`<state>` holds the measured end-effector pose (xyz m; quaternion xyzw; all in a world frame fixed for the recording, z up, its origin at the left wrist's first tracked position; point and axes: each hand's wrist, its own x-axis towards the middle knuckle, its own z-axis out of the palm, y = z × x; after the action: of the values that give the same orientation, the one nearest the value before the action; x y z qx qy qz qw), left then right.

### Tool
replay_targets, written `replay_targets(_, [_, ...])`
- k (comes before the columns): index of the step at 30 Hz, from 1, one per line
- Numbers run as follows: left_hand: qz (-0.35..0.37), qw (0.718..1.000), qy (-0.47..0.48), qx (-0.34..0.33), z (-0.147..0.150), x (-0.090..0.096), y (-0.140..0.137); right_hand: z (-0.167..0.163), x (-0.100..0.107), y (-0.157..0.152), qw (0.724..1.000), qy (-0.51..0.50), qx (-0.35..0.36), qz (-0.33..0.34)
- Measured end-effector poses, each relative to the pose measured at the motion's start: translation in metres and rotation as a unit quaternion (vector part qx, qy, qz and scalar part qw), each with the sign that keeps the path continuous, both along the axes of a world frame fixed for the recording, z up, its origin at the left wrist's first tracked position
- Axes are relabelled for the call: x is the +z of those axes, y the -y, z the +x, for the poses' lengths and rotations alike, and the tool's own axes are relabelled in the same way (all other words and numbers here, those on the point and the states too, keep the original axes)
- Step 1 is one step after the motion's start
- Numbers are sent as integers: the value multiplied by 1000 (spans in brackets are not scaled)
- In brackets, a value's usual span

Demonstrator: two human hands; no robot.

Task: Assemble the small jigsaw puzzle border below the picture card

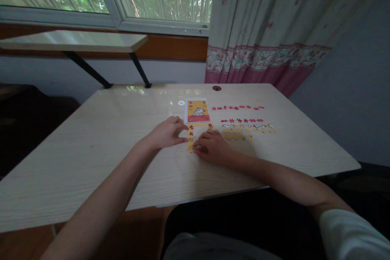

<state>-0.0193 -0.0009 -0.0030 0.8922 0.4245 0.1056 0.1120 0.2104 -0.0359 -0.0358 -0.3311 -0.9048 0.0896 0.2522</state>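
Observation:
On the table, yellow jigsaw pieces are joined into an upright strip [191, 134] and a top row [201, 124], like two sides of a frame. My left hand [169, 132] lies at the strip's left edge, thumb and forefinger apart, fingertips touching it. My right hand [213, 146] is curled at the strip's lower end, its thumb and forefinger closed on a puzzle piece [191, 149] there; the fingers partly hide it. Just above the top row lies a printed picture card [197, 111] with a white animal on yellow and red.
Loose red pieces [237, 108] lie in two rows to the right. Below them are white pieces [246, 126] and yellow pieces [236, 138]. A raised shelf [76, 42] stands at the back left. A round cable hole [217, 88] is near the back edge, beside the curtain [258, 57].

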Motion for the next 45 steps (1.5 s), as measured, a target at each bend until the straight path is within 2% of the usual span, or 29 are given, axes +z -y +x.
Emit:
replay_targets(8, [3,1000,4,-1,0,-1,-1,0,2,1,1000,3,4,19])
replay_targets(19, [7,1000,-13,5,0,-1,0,0,-5,1,998,20,29,60])
replay_targets(28, [15,1000,4,6,-1,-4,0,-3,11,5,977,121,57,164])
replay_targets(33, [14,1000,-4,4,-1,-2,0,-5,11,5,970,140,64,186])
replay_targets(36, [17,1000,-8,1,-1,-2,0,0,10,4,973,127,64,179])
replay_targets(40, [19,1000,-11,-2,0,0,1,12,13,-8,988,75,48,126])
replay_targets(45, [22,999,-20,-12,0,0,1,42,27,-44,993,81,-71,54])
